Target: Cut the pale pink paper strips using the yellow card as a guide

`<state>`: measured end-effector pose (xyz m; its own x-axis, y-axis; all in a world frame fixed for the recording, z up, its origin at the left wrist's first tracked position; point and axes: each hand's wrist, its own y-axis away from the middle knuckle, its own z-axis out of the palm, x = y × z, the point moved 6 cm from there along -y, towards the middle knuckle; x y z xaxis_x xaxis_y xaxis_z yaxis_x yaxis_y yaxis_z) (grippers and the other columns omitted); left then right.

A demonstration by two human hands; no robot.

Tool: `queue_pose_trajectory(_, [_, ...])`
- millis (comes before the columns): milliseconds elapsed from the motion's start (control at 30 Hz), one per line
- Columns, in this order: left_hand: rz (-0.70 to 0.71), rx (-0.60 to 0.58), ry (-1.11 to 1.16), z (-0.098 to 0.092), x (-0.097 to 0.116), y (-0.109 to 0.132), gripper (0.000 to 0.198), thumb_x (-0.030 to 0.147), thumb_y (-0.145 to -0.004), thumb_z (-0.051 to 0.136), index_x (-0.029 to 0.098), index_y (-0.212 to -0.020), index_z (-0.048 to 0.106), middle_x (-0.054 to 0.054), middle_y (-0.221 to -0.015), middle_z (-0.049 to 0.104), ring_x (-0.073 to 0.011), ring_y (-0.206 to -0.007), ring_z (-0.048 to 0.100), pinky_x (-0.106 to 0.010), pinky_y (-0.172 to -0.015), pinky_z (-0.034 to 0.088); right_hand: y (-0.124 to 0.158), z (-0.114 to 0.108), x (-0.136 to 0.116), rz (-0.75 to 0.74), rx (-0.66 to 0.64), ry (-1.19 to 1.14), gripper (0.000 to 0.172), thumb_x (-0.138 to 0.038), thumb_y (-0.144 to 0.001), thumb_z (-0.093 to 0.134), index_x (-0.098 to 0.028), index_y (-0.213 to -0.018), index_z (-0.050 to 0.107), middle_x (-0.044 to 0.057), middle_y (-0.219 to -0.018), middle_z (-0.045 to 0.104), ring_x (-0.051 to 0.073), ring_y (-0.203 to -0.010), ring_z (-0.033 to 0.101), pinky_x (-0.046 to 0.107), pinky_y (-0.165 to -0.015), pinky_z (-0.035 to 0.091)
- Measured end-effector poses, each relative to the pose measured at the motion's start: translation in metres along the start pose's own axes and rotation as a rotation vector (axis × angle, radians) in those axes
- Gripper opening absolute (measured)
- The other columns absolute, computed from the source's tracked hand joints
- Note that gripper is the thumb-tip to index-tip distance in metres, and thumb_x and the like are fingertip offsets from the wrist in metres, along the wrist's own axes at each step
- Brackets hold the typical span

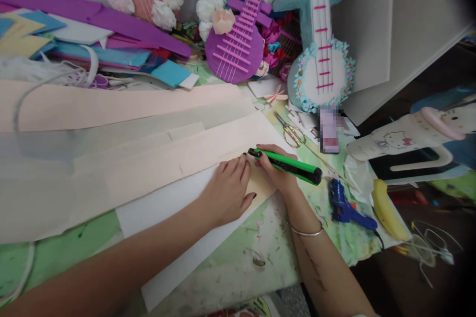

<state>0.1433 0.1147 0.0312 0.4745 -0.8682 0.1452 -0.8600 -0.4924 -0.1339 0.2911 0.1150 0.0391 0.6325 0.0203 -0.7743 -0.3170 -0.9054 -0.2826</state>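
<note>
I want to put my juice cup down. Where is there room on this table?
The bare stained table between the white sheet and the right hand, holding the green cutter, is free; so is a green patch at the near-left edge below the pink sheets. The back is crowded with foam guitars, the right with scissors, glue gun and banana.

Matt, smooth paper sheets (167, 158), glossy green plastic cutter (286, 164), shiny metal scissors (292, 133)

Paint-stained table (238, 267), foam sheets (148, 158), scissors (292, 133), glue gun (345, 205)
</note>
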Motion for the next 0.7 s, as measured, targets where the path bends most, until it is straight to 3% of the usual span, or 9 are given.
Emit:
queue_pose_trajectory(300, [0.006,0.007,-0.004,0.000,0.000,0.000,0.065,0.045,-0.095,0.041,-0.004,-0.136,0.043,-0.027,-0.145,0.039,-0.0372,-0.127,0.040,-0.046,-0.099,0.032,-0.001,0.000,-0.006,-0.027,-0.018,0.048,0.017,-0.025,-0.081,0.061,-0.023,-0.096,0.071,0.003,-0.093,0.076,0.021,-0.084,0.073,0.036,-0.084,0.058])
queue_pose_trajectory(500, [0.008,0.007,-0.004,0.000,0.000,0.000,0.065,0.046,-0.095,0.040,-0.004,-0.137,0.043,-0.027,-0.146,0.038,-0.0374,-0.127,0.040,-0.046,-0.099,0.032,-0.002,0.000,-0.013,-0.084,-0.033,0.114,0.015,-0.026,-0.082,0.060,-0.022,-0.091,0.071,0.003,-0.089,0.076,0.019,-0.078,0.073,0.032,-0.077,0.058])
queue_pose_trajectory(700, [0.008,0.005,-0.004,0.001,0.000,0.000,0.064,0.045,-0.095,0.040,-0.004,-0.136,0.044,-0.027,-0.145,0.039,-0.0375,-0.127,0.039,-0.046,-0.099,0.032,-0.003,-0.001,-0.011,-0.024,-0.032,0.148,0.018,-0.030,-0.083,0.060,-0.024,-0.096,0.070,0.003,-0.093,0.076,0.021,-0.085,0.073,0.035,-0.081,0.057])
